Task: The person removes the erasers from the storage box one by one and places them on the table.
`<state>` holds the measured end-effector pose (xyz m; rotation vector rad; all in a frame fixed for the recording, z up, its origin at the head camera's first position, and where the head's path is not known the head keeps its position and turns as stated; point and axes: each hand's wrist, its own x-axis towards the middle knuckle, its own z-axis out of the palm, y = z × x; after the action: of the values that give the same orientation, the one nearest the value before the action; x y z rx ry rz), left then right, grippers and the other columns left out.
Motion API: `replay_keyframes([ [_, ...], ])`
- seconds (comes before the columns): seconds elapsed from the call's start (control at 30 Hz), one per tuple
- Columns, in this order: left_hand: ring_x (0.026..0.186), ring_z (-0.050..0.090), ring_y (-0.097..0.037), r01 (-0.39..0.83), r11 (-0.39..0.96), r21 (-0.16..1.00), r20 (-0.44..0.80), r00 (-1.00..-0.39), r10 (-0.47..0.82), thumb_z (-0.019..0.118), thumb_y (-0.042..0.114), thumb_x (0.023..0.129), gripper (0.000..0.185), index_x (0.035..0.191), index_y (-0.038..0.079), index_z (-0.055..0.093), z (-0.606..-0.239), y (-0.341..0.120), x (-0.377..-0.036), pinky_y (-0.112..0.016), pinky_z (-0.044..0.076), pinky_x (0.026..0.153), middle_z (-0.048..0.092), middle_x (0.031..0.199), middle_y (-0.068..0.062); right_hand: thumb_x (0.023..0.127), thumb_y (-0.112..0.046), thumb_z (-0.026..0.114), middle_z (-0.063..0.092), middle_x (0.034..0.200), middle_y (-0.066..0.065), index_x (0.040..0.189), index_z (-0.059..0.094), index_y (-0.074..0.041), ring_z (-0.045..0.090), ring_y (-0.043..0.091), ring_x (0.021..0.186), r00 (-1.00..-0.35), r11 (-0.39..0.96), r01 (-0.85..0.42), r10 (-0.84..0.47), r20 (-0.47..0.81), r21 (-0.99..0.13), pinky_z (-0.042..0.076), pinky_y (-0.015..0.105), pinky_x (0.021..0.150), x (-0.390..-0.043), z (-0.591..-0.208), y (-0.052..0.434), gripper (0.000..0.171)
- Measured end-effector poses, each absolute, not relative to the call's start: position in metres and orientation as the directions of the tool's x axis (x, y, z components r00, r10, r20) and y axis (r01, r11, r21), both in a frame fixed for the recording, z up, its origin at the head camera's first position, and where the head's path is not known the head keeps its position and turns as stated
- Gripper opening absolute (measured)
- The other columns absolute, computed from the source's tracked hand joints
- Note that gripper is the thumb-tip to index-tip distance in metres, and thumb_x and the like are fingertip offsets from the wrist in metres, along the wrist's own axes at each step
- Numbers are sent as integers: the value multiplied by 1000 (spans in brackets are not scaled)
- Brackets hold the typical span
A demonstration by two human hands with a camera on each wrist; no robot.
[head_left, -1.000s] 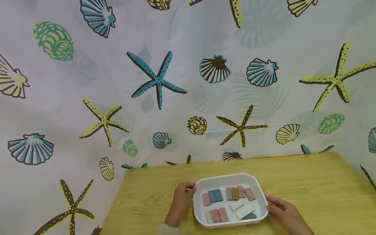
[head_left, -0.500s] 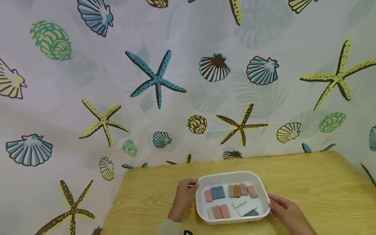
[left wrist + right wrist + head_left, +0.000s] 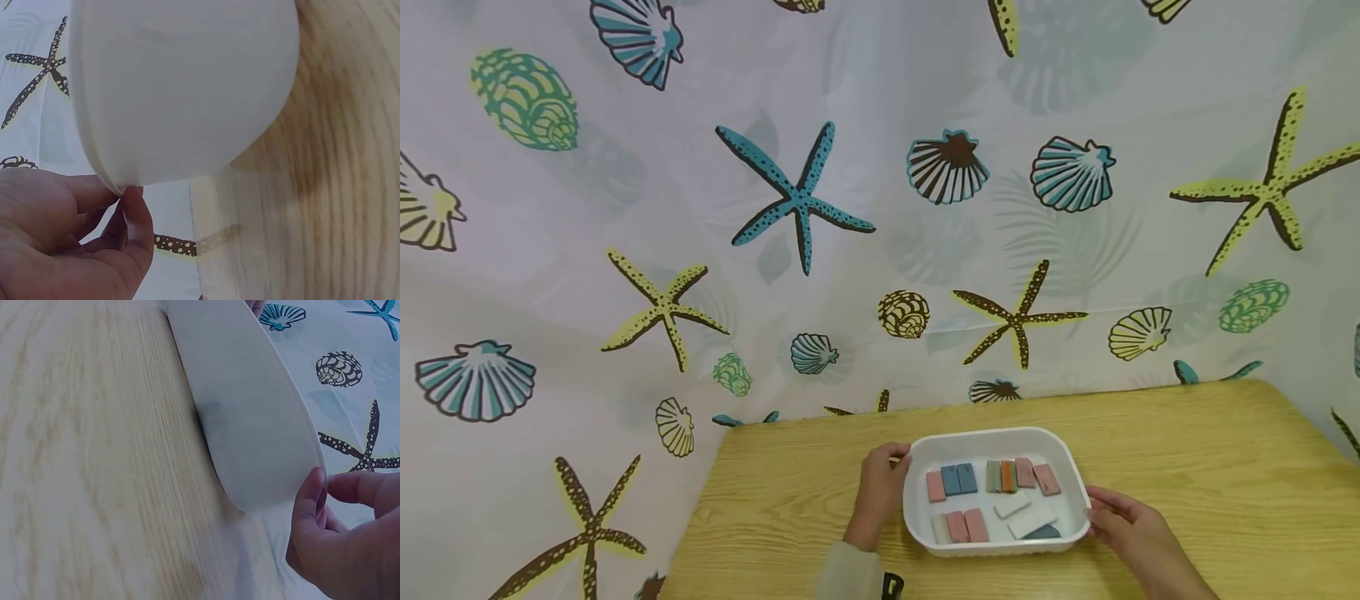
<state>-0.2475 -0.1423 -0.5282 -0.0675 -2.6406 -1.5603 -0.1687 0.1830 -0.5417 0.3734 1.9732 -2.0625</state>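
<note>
My left hand (image 3: 880, 492) grips the left rim of a shallow white plastic tray with rounded corners (image 3: 917, 521), thumb and fingers curled round the edge; from the left wrist camera my fingertips (image 3: 136, 215) pinch the lip of the tray where its pale underside bulges above the light wooden table (image 3: 790, 500). The tray sits on that table, between my two hands and touching both. Just right of my left fingers, inside the tray, lies a far row of small flat rectangular tiles: a pink one (image 3: 936, 486), two blue ones (image 3: 959, 478), then a green, orange and two pink ones (image 3: 1019, 475) side by side. Nearer to me lies a cream tile beside two more pink tiles (image 3: 958, 527), then two white tiles (image 3: 1022, 515) and a dark blue-grey tile (image 3: 1045, 532) close to my right fingers. My right hand (image 3: 1131, 533) holds the tray's right rim, thumb (image 3: 309, 500) pressed against the lip and fingers curled behind it. Beyond both hands hangs a white curtain printed with starfish and seashells (image 3: 797, 200).
</note>
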Motion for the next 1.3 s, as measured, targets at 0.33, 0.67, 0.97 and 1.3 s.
replay_keyframes([
  [0.33, 83, 62, -22, 31, 470, 882, 56, -998, -41, 57, 4, 91, 18, 106, -3, 66, -526, -140, -251, -27, 52, 66, 63, 98, -11, 95, -17, 54, 50, 126, 17, 137, 33, 10, 56, 11, 98, -936, -2, 353, -5, -353, -936, 49, 27, 82, -174, -541, 184, 54],
  [0.67, 81, 61, -15, 11, 497, 868, 56, -996, -76, 58, 3, 90, 17, 104, -1, 67, -523, -136, -254, -27, 52, 67, 64, 98, -10, 92, -11, 57, 56, 112, 13, 135, 37, 10, 58, 12, 91, -945, 10, 327, 26, -327, -945, 50, 29, 81, -175, -536, 183, 52],
  [0.97, 88, 59, -18, -17, 411, 912, 9, -998, -61, 58, 5, 91, 19, 107, -2, 65, -528, -139, -252, -30, 52, 72, 63, 100, -10, 89, -11, 60, 55, 110, 17, 131, 46, 7, 59, 9, 85, -972, 187, 233, 85, -221, -954, 52, 28, 76, -171, -536, 181, 48],
  [1.3, 87, 60, -17, -98, 335, 937, -79, -995, -68, 59, 5, 90, 19, 106, -1, 65, -525, -143, -255, -33, 52, 74, 61, 98, -8, 78, -1, 70, 57, 98, 12, 110, 63, 1, 57, 24, 86, -950, 675, -210, 29, 309, -708, 51, 35, 68, -168, -522, 168, 33],
])
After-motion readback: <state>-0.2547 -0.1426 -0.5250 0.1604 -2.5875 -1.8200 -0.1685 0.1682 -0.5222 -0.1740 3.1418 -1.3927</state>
